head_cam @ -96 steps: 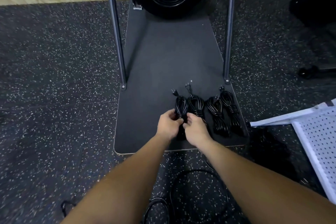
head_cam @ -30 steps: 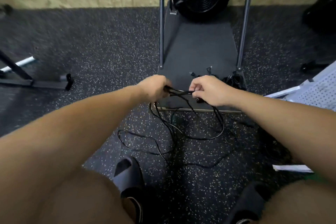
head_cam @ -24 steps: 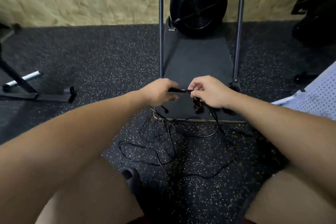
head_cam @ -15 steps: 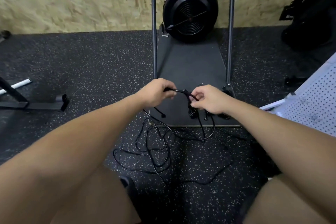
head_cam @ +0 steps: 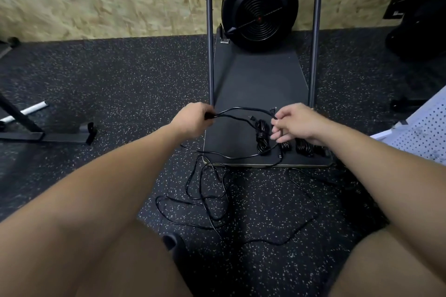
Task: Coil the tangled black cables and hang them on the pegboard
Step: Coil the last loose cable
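Since the frame half a second earlier, both hands have been drawn further apart, and the span of loose cable (head_cam: pixel 243 111) between them has been lengthened into a shallow double arc at mid-frame. The left hand (head_cam: pixel 193 120) is closed in a fist around one end of that span; the right hand (head_cam: pixel 293 124) pinches the other end between thumb and forefinger, the remaining fingers loosely spread.

Below the hands, the rest of the same cable is seen lying in tangled loops (head_cam: pixel 207 195) on the speckled floor (head_cam: pixel 108 84) at lower centre. Finished bundles (head_cam: pixel 262 137) are laid side by side on the black platform (head_cam: pixel 255 79), partly hidden behind the right hand. The white pegboard (head_cam: pixel 424 135) is propped at the right edge of the frame.

For a neat coil, even loops should probably be gathered into the left hand while slack is fed by the right. The floor tangle is best lifted gently, not tugged, since a hard pull would likely tighten the crossings. Each new loop should be matched in length to the bundles already made.
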A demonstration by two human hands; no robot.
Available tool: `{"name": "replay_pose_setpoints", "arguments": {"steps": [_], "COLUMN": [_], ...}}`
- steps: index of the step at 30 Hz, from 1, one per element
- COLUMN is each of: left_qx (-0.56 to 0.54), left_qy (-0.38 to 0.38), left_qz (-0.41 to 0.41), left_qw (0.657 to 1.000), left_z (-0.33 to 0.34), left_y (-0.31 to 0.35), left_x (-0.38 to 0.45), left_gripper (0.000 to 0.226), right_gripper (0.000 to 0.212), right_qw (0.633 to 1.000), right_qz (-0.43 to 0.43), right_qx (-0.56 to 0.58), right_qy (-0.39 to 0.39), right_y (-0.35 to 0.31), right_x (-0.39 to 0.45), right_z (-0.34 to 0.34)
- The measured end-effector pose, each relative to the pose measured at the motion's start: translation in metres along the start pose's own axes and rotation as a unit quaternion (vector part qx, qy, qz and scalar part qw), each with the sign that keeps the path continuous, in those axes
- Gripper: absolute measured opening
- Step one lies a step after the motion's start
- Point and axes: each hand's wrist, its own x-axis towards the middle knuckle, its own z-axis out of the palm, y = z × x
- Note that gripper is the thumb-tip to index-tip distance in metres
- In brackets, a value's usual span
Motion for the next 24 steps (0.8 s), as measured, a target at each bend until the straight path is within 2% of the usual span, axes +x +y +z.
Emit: {"name": "replay_pose_setpoints", "arguments": {"steps": [3,5,7,9,11,13,16,18,19,22,24], "left_qx": [0.07,0.101,0.12,0.125,0.112,0.071,0.006,-0.017,-0.026,-0.05,-0.061], "left_qy": [-0.027,-0.046,-0.075,-0.125,-0.161,-0.165,-0.154,-0.173,-0.183,-0.203,-0.208], "left_qz": [-0.031,-0.051,-0.042,-0.015,0.016,0.027,0.03,0.024,0.021,0.004,-0.006], "left_qw": [0.997,0.993,0.989,0.984,0.98,0.983,0.988,0.985,0.982,0.978,0.976], "left_z": [0.013,0.021,0.034,0.051,0.073,0.101,0.147,0.187,0.205,0.251,0.273], "left_y": [-0.004,0.001,0.011,0.025,0.043,0.064,0.089,0.098,0.101,0.108,0.11], "left_x": [0.001,-0.002,-0.004,-0.005,-0.004,-0.005,-0.01,-0.01,-0.01,-0.01,-0.009], "left_gripper": [0.055,0.049,0.04,0.04,0.037,0.031,0.021,0.018,0.018,0.021,0.025], "right_gripper": [0.05,0.061,0.058,0.043,0.026,0.009,0.018,0.009,0.012,0.055,0.071], "right_qw": [0.996,0.975,0.943,0.927,0.933,0.952,0.963,0.962,0.961,0.954,0.952], "right_qz": [0.012,-0.006,-0.017,0.008,0.041,0.072,0.111,0.132,0.141,0.177,0.19], "right_qx": [-0.077,-0.211,-0.321,-0.359,-0.346,-0.296,-0.243,-0.233,-0.23,-0.238,-0.24], "right_qy": [-0.048,-0.07,-0.091,-0.107,-0.085,-0.027,0.032,0.047,0.055,0.041,0.023], "right_y": [0.025,0.038,0.052,0.07,0.091,0.117,0.168,0.203,0.22,0.253,0.271], "right_x": [0.014,0.017,0.023,0.027,0.029,0.032,0.029,0.025,0.024,0.026,0.037], "right_z": [0.021,0.031,0.03,0.023,0.016,0.016,0.027,0.031,0.031,0.03,0.03]}}
